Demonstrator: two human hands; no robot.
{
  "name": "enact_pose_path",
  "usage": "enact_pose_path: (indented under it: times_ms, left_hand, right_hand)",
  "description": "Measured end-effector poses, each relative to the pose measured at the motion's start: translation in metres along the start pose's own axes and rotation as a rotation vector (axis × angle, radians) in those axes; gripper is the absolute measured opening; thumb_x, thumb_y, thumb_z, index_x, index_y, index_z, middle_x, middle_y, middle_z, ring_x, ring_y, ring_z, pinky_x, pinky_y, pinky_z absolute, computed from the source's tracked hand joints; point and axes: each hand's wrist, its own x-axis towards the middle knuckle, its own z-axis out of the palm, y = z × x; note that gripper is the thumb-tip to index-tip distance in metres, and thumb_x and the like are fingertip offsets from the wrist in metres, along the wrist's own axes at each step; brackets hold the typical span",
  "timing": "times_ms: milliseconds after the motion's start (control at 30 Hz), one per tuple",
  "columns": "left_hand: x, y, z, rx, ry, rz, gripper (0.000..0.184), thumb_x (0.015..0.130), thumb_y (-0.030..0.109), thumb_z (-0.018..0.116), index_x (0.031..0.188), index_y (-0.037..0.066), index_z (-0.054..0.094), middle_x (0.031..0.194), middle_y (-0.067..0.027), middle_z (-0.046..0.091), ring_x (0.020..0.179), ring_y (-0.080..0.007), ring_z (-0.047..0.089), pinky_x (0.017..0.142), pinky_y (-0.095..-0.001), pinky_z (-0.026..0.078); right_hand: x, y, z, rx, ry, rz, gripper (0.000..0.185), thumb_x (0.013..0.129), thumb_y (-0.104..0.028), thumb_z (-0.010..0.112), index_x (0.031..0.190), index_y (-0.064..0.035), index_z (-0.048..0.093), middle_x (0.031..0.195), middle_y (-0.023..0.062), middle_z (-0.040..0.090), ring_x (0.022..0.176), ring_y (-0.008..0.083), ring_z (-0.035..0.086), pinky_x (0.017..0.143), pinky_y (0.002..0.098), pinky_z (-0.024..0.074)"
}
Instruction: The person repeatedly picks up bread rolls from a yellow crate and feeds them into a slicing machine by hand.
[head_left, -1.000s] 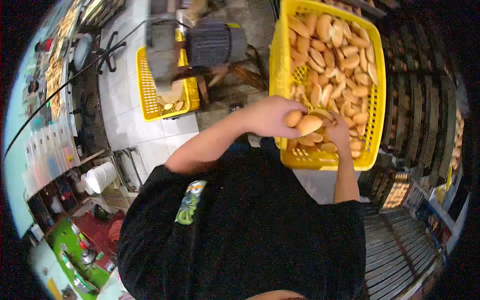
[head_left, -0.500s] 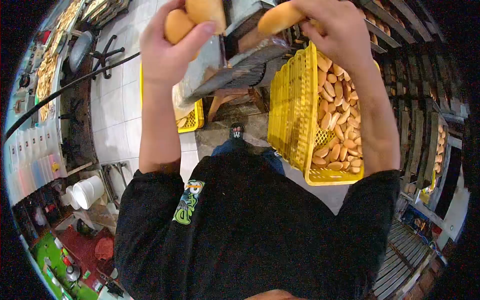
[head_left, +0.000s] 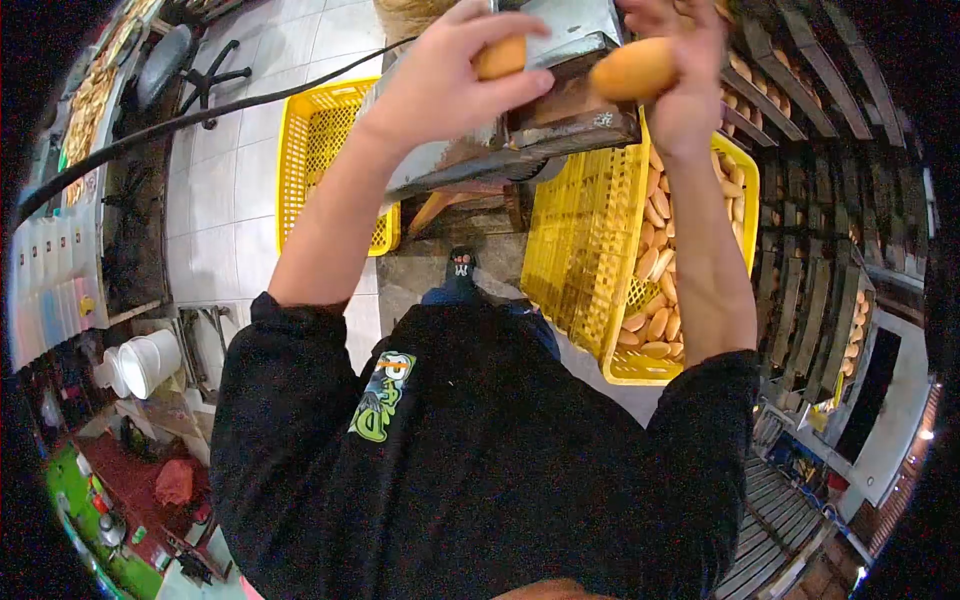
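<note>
Bread roll [head_left: 500,58] was clamped by fingers of left hand [head_left: 435,85]; another roll [head_left: 633,70] was seen at right hand [head_left: 692,100], grip blurred, untellable.

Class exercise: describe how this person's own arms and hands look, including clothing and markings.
The left hand and right hand are bare, with no gloves or wristwear visible. The black sleeves end near the elbows, part of a black shirt with a green, white and orange printed graphic.

Smooth crust on this bread roll [head_left: 631,70], glossy plastic on the bread-filled crate [head_left: 628,368], matt cloth across the shirt [head_left: 500,450], and the machine [head_left: 575,30]: scuffed, probably metal!
</note>
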Motion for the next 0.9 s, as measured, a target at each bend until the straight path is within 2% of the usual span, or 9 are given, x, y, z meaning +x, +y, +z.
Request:
enact_pose_path:
  times_ms: [33, 100, 167, 267, 333, 467, 667, 733, 900]
  left_hand:
    - [0.008, -0.001, 0.000, -0.086, 0.132, 0.139, 0.037, 0.076, 0.028, 0.074, 0.106, 0.009, 0.065, 0.098, -0.0144, 0.060, 0.085, -0.0288, 0.060, 0.078, -0.0345, 0.050]
    - [0.020, 0.035, -0.004, -0.248, 0.224, 0.019, 0.036, 0.084, 0.020, 0.066, 0.113, 0.002, 0.056, 0.090, -0.0066, 0.054, 0.078, -0.0155, 0.054, 0.069, -0.0257, 0.045]
    - [0.021, 0.026, 0.015, -0.511, 0.175, -0.158, 0.040, 0.084, 0.018, 0.068, 0.115, 0.000, 0.051, 0.091, -0.0033, 0.053, 0.075, -0.0104, 0.053, 0.064, -0.0230, 0.045]
    - [0.011, 0.014, 0.053, -0.402, 0.255, -0.047, 0.034, 0.076, 0.026, 0.075, 0.102, 0.007, 0.066, 0.099, -0.0136, 0.062, 0.089, -0.0290, 0.061, 0.081, -0.0340, 0.049]
    - [-0.007, -0.008, 0.057, -0.012, 0.166, 0.090, 0.030, 0.076, 0.019, 0.075, 0.100, 0.004, 0.066, 0.097, -0.0107, 0.067, 0.096, -0.0218, 0.063, 0.084, -0.0320, 0.048]
    - [-0.044, -0.016, 0.037, 0.248, 0.039, 0.108, 0.018, 0.074, 0.013, 0.074, 0.089, 0.006, 0.069, 0.101, -0.0126, 0.066, 0.094, -0.0246, 0.064, 0.084, -0.0355, 0.049]
    - [-0.087, 0.059, 0.068, -0.058, 0.532, -0.227, 0.017, 0.085, 0.005, 0.062, 0.100, -0.003, 0.062, 0.090, -0.0077, 0.064, 0.083, -0.0162, 0.059, 0.079, -0.0277, 0.047]
    - [-0.102, 0.088, 0.116, -0.149, 0.411, -0.261, 0.016, 0.084, 0.004, 0.062, 0.100, -0.002, 0.062, 0.092, -0.0077, 0.064, 0.081, -0.0175, 0.059, 0.077, -0.0298, 0.047]
    - [-0.079, 0.161, 0.282, -0.086, -0.469, -0.068, 0.025, 0.080, 0.013, 0.066, 0.104, 0.006, 0.063, 0.099, -0.0128, 0.063, 0.093, -0.0309, 0.061, 0.081, -0.0380, 0.049]
  right_hand:
    - [-0.005, 0.006, -0.006, -0.210, -0.165, 0.091, 0.049, 0.087, -0.015, 0.043, 0.134, -0.0024, 0.035, 0.125, 0.0151, 0.050, 0.119, 0.0253, 0.045, 0.102, 0.0353, 0.0331]
    - [-0.007, 0.003, -0.021, -0.676, -0.475, 0.174, 0.060, 0.087, -0.012, 0.039, 0.144, -0.0026, 0.024, 0.144, 0.0163, 0.033, 0.135, 0.0258, 0.029, 0.111, 0.0346, 0.0210]
    - [-0.019, -0.006, -0.008, -0.637, -0.273, 0.129, 0.054, 0.087, -0.010, 0.044, 0.139, -0.0011, 0.033, 0.138, 0.0164, 0.041, 0.129, 0.0252, 0.037, 0.107, 0.0337, 0.0276]
    - [-0.026, 0.000, -0.045, -0.579, -0.181, 0.082, 0.044, 0.086, -0.012, 0.054, 0.130, -0.0050, 0.047, 0.119, 0.0103, 0.057, 0.114, 0.0196, 0.051, 0.099, 0.0325, 0.0372]
    - [-0.042, -0.004, -0.076, -0.638, -0.130, 0.149, 0.040, 0.087, -0.015, 0.057, 0.125, -0.0054, 0.052, 0.112, 0.0075, 0.061, 0.110, 0.0197, 0.054, 0.095, 0.0334, 0.0409]
    - [-0.118, -0.006, -0.166, -0.571, -0.002, 0.662, 0.042, 0.089, -0.017, 0.054, 0.129, -0.0058, 0.049, 0.116, 0.0064, 0.059, 0.109, 0.0187, 0.053, 0.091, 0.0326, 0.0414]
    - [-0.309, 0.030, -0.315, -1.171, 0.080, 1.030, 0.040, 0.087, -0.025, 0.055, 0.125, -0.0106, 0.053, 0.114, 0.0131, 0.060, 0.103, 0.0253, 0.058, 0.089, 0.0379, 0.0446]
    - [-0.370, 0.038, -0.322, -1.386, -0.534, 1.108, 0.043, 0.085, -0.028, 0.057, 0.125, -0.0125, 0.053, 0.120, 0.0178, 0.056, 0.107, 0.0328, 0.057, 0.091, 0.0435, 0.0442]
    - [-0.446, 0.078, -0.337, -1.498, -0.888, 1.023, 0.039, 0.081, -0.034, 0.060, 0.115, -0.0139, 0.062, 0.128, 0.0172, 0.051, 0.107, 0.0367, 0.057, 0.090, 0.0445, 0.0463]
